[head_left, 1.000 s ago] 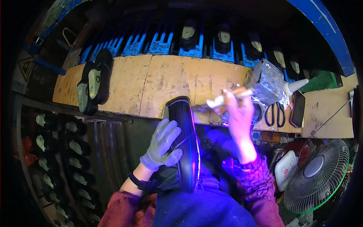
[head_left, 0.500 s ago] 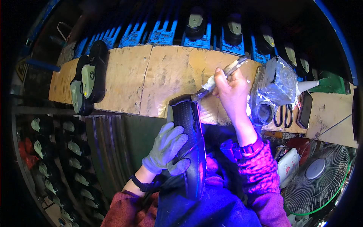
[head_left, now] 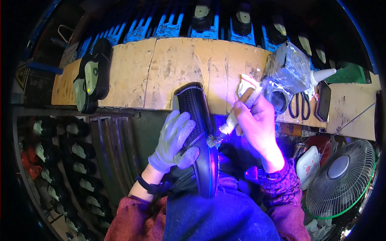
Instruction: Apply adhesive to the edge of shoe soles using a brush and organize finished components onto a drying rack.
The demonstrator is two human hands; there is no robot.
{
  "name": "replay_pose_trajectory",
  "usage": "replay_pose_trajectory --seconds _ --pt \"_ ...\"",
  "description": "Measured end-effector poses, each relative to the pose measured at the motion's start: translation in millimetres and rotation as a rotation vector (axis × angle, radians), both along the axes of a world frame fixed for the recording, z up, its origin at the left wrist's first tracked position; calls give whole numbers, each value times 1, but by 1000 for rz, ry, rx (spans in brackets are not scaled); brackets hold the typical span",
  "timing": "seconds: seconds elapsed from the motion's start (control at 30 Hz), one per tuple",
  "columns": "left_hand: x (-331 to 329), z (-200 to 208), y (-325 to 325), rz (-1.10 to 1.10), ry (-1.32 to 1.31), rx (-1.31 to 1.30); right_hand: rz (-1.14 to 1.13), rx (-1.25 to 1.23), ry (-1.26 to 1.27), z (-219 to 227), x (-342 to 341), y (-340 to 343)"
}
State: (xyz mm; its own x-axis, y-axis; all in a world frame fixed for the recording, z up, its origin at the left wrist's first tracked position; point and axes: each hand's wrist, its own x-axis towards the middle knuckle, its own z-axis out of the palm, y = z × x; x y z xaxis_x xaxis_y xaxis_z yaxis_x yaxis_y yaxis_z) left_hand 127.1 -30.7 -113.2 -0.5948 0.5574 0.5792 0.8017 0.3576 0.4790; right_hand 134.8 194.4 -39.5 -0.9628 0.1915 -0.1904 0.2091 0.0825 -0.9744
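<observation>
The left hand (head_left: pixel 173 140), in a pale glove, is gripping the black shoe (head_left: pixel 205 164) from its left side, fingers spread along the upper and thumb lying nearer. The right hand (head_left: pixel 257 120), bare, is closing its fingers round the wrapped handle of a brush (head_left: pixel 230 123). The shoe is lying lengthwise over the dark blue apron (head_left: pixel 209 221), its far end overlapping the near edge of the bench (head_left: pixel 177 60); whether it is resting there, I cannot tell. The bristles (head_left: pixel 214 140) are meeting the shoe's right edge about midway along, appearing to touch it.

The step in hand seems to be brushing a coating along that edge, though no wet film is showing clearly. The next move is probably calling for a light stroke toward the near end, with the left hand bracing the shoe and the bristles following the edge without straying onto the upper. If the brush is running dry, the dark-mouthed pot (head_left: pixel 278 100) is standing just beyond the right hand, beside a plastic-wrapped container (head_left: pixel 287 66).
</observation>
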Motion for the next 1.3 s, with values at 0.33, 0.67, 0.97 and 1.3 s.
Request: replay_pose_trajectory --seconds 0.33,0.67,0.97,1.3 --pt "4 20 12 86 -65 47 62 65 460 32 62 1" --pt "-20 39 11 -47 155 99 441 158 972 80 67 14" --pt "-8 108 5 -60 -617 -275 379 -5 890 111 47 20" --pt "-2 73 18 -266 -955 -136 195 -32 941 72 11 34"
